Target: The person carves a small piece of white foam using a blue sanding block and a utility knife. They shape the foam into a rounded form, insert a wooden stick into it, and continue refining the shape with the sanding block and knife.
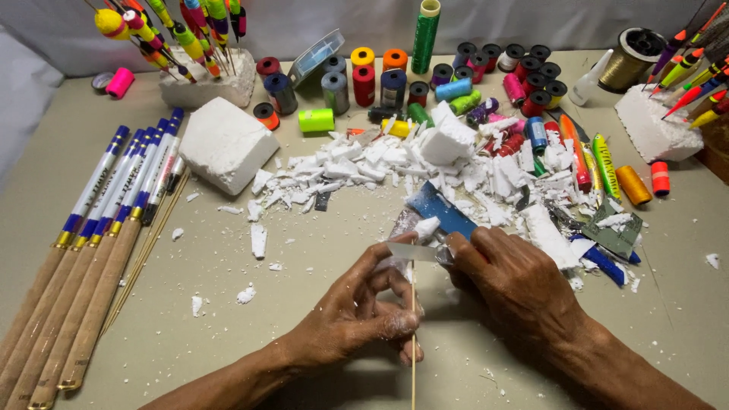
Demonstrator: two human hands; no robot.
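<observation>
My left hand (357, 307) pinches a small white foam piece (426, 226) set on the tip of a thin wooden stick (413, 342) that runs down to the bottom edge. My right hand (512, 277) holds a flat blade (416, 252) laid across the stick just under the foam piece. A blue sheet of sandpaper (440, 210) lies just behind the hands. White foam shavings (364, 167) are heaped beyond it.
Several cork-handled fishing rods (83, 250) lie at the left. A white foam block (226, 143) sits behind them. Colourful thread spools (395, 80) line the back. Painted floats stand in foam bases at back left (205, 83) and right (654, 125). A green thread cone (425, 34) stands upright.
</observation>
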